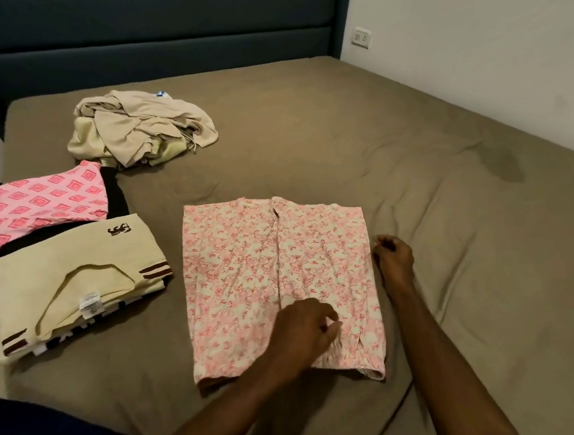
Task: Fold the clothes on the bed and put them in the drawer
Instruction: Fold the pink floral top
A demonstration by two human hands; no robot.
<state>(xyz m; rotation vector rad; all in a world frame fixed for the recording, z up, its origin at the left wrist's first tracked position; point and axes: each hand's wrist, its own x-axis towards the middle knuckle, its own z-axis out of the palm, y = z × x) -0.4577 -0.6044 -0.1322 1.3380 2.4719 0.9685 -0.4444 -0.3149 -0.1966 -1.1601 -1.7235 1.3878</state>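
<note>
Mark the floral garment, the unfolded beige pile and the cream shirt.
floral garment (249, 275): head view, left panel, mid-cloth.
unfolded beige pile (141, 125): head view, top of heap.
cream shirt (59, 269): head view, body above collar.

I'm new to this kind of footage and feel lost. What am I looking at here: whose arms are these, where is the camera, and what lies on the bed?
There is no machine: a person wears one camera on the head, looking down at their own bare arms. The brown bed sheet carries a flat pink floral garment, part-folded. The left hand rests on it, fingers curled, seemingly pinching the fabric. The right hand lies loosely curled on the sheet beside it, holding nothing. Left are a folded cream shirt with brown stripes, a folded pink diamond-patterned cloth and an unfolded beige pile.
</note>
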